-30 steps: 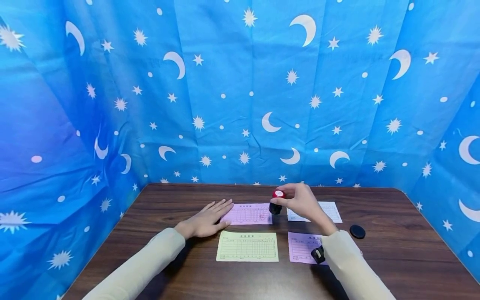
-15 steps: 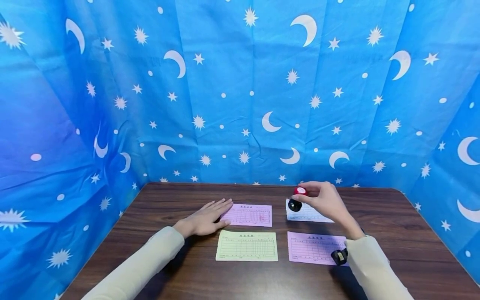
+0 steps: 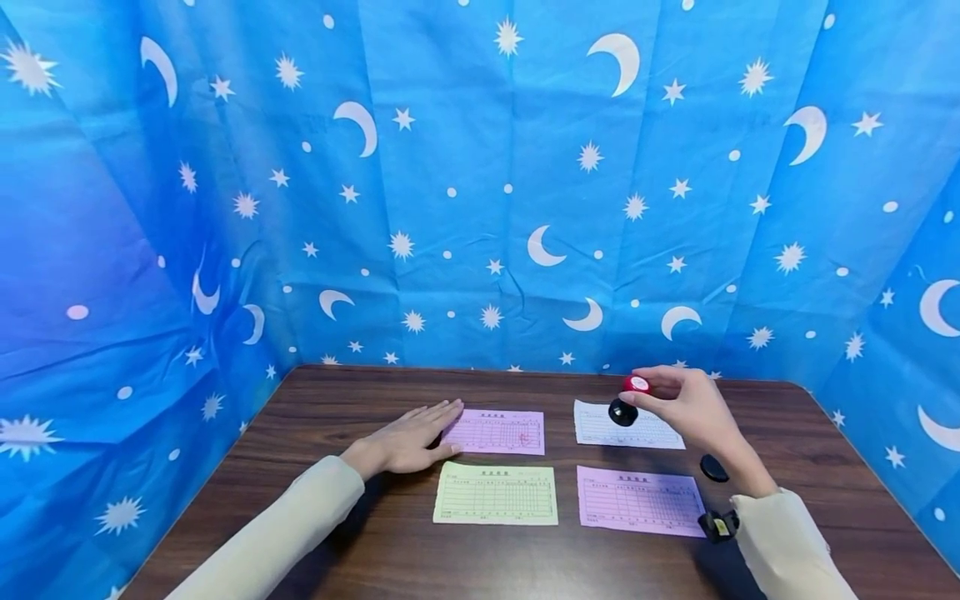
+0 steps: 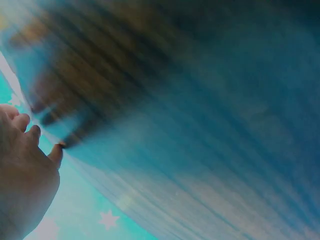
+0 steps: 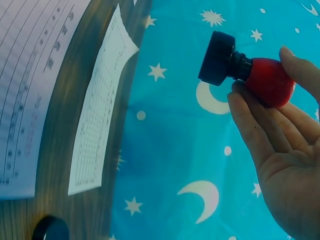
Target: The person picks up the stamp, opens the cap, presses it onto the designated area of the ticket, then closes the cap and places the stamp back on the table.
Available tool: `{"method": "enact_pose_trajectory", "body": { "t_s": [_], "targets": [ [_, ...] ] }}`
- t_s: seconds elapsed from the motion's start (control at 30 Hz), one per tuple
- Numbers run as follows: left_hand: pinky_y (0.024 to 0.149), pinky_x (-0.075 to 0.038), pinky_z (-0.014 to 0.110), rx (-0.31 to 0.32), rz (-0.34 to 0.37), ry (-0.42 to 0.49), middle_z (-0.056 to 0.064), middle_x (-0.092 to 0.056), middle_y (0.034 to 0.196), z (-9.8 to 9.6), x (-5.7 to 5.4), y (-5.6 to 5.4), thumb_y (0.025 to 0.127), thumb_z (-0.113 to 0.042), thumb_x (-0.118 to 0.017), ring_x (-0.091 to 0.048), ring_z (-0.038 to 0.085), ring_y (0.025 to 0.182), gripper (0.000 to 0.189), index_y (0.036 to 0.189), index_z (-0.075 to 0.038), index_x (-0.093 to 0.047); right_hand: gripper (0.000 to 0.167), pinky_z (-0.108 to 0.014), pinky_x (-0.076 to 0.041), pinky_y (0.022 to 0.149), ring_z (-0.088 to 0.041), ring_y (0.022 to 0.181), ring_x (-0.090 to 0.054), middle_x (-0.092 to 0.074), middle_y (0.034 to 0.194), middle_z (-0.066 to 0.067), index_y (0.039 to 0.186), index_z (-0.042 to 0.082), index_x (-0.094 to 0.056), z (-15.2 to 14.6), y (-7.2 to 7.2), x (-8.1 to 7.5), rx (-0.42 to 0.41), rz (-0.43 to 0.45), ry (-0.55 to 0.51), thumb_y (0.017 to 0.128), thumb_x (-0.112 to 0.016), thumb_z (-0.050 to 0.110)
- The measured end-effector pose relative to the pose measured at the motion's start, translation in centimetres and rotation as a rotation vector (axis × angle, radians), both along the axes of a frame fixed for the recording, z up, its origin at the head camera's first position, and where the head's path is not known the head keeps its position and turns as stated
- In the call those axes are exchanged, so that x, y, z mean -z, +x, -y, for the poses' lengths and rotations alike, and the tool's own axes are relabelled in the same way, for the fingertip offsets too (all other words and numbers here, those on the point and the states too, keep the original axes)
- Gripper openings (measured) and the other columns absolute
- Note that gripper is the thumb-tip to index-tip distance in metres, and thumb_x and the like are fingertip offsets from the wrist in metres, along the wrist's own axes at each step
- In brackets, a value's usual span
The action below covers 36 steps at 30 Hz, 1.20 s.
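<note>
Head view, left to right: the left hand (image 3: 408,437) lay flat, fingers extended onto the marked pink slip's (image 3: 495,432) edge, probably to steady it. The yellow slip (image 3: 495,494) was nearer the person; the sheets lay apart, presumably so each face showed. Over the white slip (image 3: 592,429), not touching it, was the stamp (image 3: 625,409), its red knob pinched by the right hand (image 3: 696,412), likely to leave the black base free. That base pointed down and slightly left, the long axis near upright.

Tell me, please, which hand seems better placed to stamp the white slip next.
Right, most likely: the right hand holds the stamp, raised close to the white slip, while the left hand lies at the far pink slip, farther away.
</note>
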<state>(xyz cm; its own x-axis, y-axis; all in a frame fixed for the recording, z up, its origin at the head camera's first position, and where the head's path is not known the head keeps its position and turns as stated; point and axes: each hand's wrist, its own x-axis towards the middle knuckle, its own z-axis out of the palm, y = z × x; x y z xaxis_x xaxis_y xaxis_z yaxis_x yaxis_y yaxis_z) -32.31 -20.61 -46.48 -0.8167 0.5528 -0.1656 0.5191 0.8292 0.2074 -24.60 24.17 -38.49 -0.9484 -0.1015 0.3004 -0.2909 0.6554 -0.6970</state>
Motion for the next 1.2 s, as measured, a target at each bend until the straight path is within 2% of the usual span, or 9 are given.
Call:
{"method": "enact_pose_trajectory", "body": {
  "t_s": [0.1, 0.23, 0.37, 0.47, 0.63, 0.77, 0.87, 1.03, 1.2],
  "targets": [
    [0.134, -0.017, 0.056, 0.003, -0.016, 0.007, 0.002, -0.015, 0.179, -0.2, -0.3, 0.2, 0.106, -0.066, -0.041, -0.016, 0.027, 0.166, 0.084, 0.17, -0.018, -0.015, 0.049, -0.036, -0.065, 0.087, -0.036, 0.109, -0.077, -0.078, 0.12, -0.017, 0.132, 0.007, -0.073, -0.8, 0.6, -0.1, 0.014, -0.013, 0.021, 0.094, -0.08, 0.038],
    [0.133, -0.02, 0.058, 0.028, -0.088, 0.024, 0.005, -0.016, 0.179, -0.6, -0.6, 0.4, 0.108, -0.061, -0.043, -0.02, 0.031, 0.166, 0.08, 0.169, -0.015, -0.021, 0.048, -0.021, -0.061, 0.081, -0.035, 0.107, -0.078, -0.079, 0.117, -0.016, 0.131, 0.008, -0.074, -1.7, 1.4, -0.4, 0.023, -0.023, 0.034, 0.094, -0.08, 0.038],
    [0.13, -0.027, 0.061, 0.07, -0.176, 0.074, 0.01, -0.024, 0.176, -1.6, -1.4, 0.4, 0.108, -0.054, -0.049, -0.026, 0.035, 0.163, 0.075, 0.166, -0.01, -0.031, 0.049, -0.017, -0.06, 0.077, -0.034, 0.104, -0.078, -0.079, 0.116, -0.017, 0.13, 0.006, -0.074, -2.5, 2.2, -0.5, 0.033, -0.037, 0.043, 0.093, -0.081, 0.038],
    [0.13, -0.029, 0.059, 0.089, -0.207, 0.109, 0.011, -0.029, 0.174, -2.7, -2.2, 0.4, 0.108, -0.053, -0.051, -0.029, 0.034, 0.162, 0.073, 0.164, -0.01, -0.036, 0.05, -0.017, -0.061, 0.075, -0.034, 0.102, -0.078, -0.078, 0.118, -0.019, 0.13, 0.006, -0.074, -3.2, 3.0, -0.4, 0.051, -0.034, 0.053, 0.093, -0.082, 0.039],
    [0.129, -0.031, 0.059, 0.098, -0.21, 0.147, 0.011, -0.038, 0.171, -4.7, -3.3, 0.4, 0.106, -0.053, -0.054, -0.035, 0.034, 0.159, 0.069, 0.161, -0.012, -0.044, 0.048, -0.018, -0.062, 0.073, -0.028, 0.096, -0.08, -0.078, 0.117, -0.02, 0.127, 0.006, -0.075, -4.3, 4.1, -0.2, 0.065, -0.022, 0.055, 0.092, -0.083, 0.037],
    [0.128, -0.033, 0.058, 0.112, -0.202, 0.156, 0.01, -0.046, 0.165, -6.3, -3.7, 0.4, 0.105, -0.051, -0.057, -0.041, 0.031, 0.155, 0.065, 0.159, -0.015, -0.048, 0.046, -0.017, -0.061, 0.072, -0.008, 0.088, -0.079, -0.08, 0.112, -0.016, 0.126, 0.007, -0.076, -5.0, 4.9, -0.2, 0.071, -0.008, 0.054, 0.091, -0.084, 0.036],
    [0.126, -0.037, 0.055, 0.135, -0.199, 0.161, 0.008, -0.051, 0.161, -7.5, -3.6, 0.2, 0.105, -0.05, -0.058, -0.047, 0.029, 0.151, 0.062, 0.158, -0.017, -0.05, 0.047, -0.017, -0.06, 0.071, 0.003, 0.085, -0.074, -0.081, 0.111, -0.014, 0.127, 0.008, -0.075, -5.4, 5.4, -0.1, 0.078, 0.019, 0.045, 0.091, -0.084, 0.037],
    [0.122, -0.045, 0.048, 0.162, -0.196, 0.167, 0.009, -0.053, 0.158, -9.3, -3.1, -0.5, 0.106, -0.046, -0.059, -0.054, 0.027, 0.145, 0.059, 0.155, -0.014, -0.054, 0.047, -0.019, -0.061, 0.07, 0.003, 0.084, -0.075, -0.081, 0.109, -0.014, 0.127, 0.007, -0.075, -5.5, 6.1, 0.4, 0.079, 0.041, 0.02, 0.09, -0.085, 0.036],
    [0.122, -0.045, 0.044, 0.182, -0.189, 0.158, 0.008, -0.052, 0.159, -11.3, -2.9, -1.0, 0.107, -0.045, -0.057, -0.055, 0.025, 0.145, 0.058, 0.156, -0.013, -0.053, 0.048, -0.019, -0.061, 0.07, 0.0, 0.085, -0.075, -0.08, 0.111, -0.016, 0.127, 0.005, -0.075, -5.6, 6.6, 0.6, 0.083, 0.063, 0.011, 0.09, -0.085, 0.033]
  ]
}}
